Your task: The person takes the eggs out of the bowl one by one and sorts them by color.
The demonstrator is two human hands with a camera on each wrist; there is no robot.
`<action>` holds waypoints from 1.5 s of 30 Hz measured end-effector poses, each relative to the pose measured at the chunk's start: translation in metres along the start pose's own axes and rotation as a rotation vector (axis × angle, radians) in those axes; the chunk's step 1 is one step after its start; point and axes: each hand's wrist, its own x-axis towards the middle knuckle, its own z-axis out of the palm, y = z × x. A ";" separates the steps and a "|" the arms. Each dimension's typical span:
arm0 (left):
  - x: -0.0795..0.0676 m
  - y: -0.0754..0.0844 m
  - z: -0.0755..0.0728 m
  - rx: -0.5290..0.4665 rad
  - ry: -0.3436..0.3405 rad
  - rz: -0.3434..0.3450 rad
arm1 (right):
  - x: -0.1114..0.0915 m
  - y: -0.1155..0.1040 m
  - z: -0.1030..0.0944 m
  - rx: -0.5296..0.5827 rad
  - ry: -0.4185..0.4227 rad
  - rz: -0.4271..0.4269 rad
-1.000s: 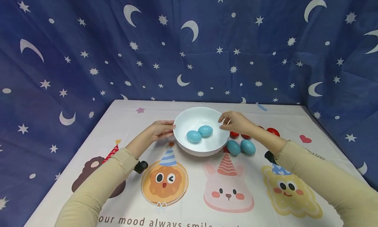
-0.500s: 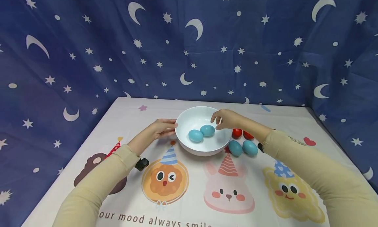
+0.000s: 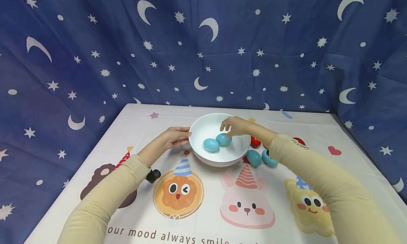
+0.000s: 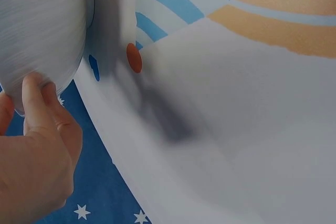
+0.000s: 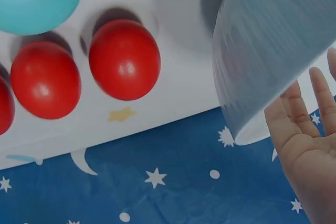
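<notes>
A white bowl [image 3: 203, 125] stands on the table with two blue eggs, the left egg [image 3: 211, 145] and the right egg [image 3: 224, 139], lying inside it. At the bowl's left rim my left hand [image 3: 175, 136] holds the edge; in the left wrist view, fingers [image 4: 34, 98] press its outer wall. My right hand [image 3: 235, 126] reaches over the right side into the bowl, its fingertips by the right egg. Whether they touch that egg is unclear. Spread fingers [image 5: 323, 95] of that hand show in the right wrist view, partly behind the bowl wall.
Right of the bowl lie two more blue eggs [image 3: 254, 158]. Several red eggs [image 5: 124, 60] sit behind them, partly covered by the right forearm in the head view. A printed white cloth [image 3: 203, 201] covers the table, and a blue curtain [image 3: 171, 32] hangs behind.
My right hand has moved left and inward, from the bowl's right rim to above the right egg. The left hand stays at the rim. The eggs in the bowl look unmoved.
</notes>
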 end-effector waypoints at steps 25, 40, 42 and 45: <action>0.003 0.000 -0.002 0.008 -0.015 -0.006 | 0.016 0.003 0.026 0.003 -0.004 0.045; 0.001 0.000 -0.002 0.026 -0.018 -0.009 | 0.012 -0.002 0.029 -0.006 0.062 0.065; 0.001 0.001 -0.001 0.019 -0.020 -0.009 | 0.012 -0.002 0.027 -0.004 0.070 0.069; 0.001 0.001 -0.002 0.012 -0.021 -0.006 | 0.012 -0.002 0.026 -0.003 0.078 0.078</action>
